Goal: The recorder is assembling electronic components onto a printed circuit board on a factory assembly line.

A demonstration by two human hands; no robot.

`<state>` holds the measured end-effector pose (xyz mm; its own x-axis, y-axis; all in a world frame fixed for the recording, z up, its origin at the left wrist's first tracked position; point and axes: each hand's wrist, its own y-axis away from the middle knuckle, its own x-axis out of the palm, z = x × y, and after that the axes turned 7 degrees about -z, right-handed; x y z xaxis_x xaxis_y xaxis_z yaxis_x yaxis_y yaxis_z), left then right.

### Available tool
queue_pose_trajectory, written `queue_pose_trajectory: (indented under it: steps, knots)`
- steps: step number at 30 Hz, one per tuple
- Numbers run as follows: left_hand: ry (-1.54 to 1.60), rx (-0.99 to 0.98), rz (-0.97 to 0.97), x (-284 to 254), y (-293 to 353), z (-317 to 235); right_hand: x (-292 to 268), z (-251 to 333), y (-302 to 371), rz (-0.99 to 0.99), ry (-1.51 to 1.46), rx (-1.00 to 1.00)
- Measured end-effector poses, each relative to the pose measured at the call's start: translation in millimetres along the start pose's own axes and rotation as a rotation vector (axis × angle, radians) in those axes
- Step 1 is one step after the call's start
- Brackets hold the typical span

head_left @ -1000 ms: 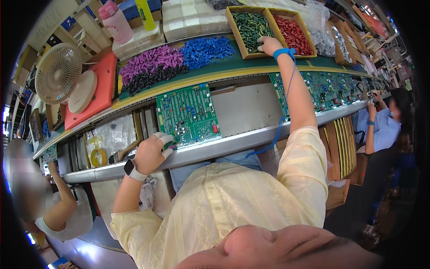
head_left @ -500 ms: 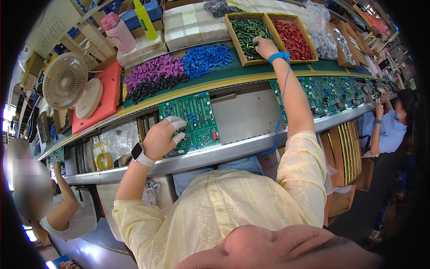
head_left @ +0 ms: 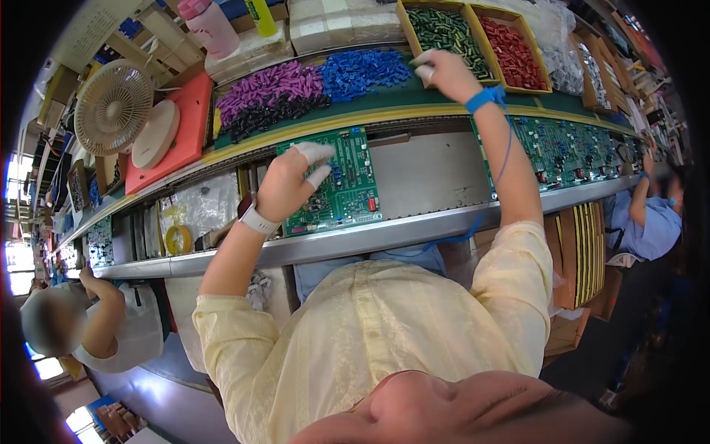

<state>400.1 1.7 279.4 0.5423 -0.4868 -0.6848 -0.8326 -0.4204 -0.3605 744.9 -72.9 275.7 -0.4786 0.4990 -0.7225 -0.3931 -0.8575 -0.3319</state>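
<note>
My left hand (head_left: 287, 191), with white finger cots and a wrist watch, rests on the left part of a green circuit board (head_left: 353, 189) lying on the grey conveyor. Its fingers are spread and touch the board without gripping it. My right hand (head_left: 445, 72), with a blue wrist strap and cord, hovers at the left rim of a tray of green parts (head_left: 444, 28), beside a pile of blue parts (head_left: 361, 70). Its fingertips are pinched together; anything between them is too small to see.
A tray of red parts (head_left: 512, 52) and piles of purple parts (head_left: 270, 83) and black parts (head_left: 255, 122) line the shelf. A fan (head_left: 112, 107) and an orange tray (head_left: 188, 126) stand at the left. More boards (head_left: 569, 144) lie to the right. Two co-workers sit at the line, one left (head_left: 111, 318), one right (head_left: 651, 214).
My left hand rose from the conveyor's front edge onto the circuit board. My right hand drew left and back out of the green parts tray.
</note>
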Motion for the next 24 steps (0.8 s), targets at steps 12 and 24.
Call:
queue_pose_trajectory:
  steps: [12,24]
  knots:
    - [0.203,-0.252,-0.092,12,12,14,86,118,89,0.268,-0.238,-0.288]
    - [-0.127,-0.078,0.053,13,44,40,113,121,105,0.307,-0.201,-0.284]
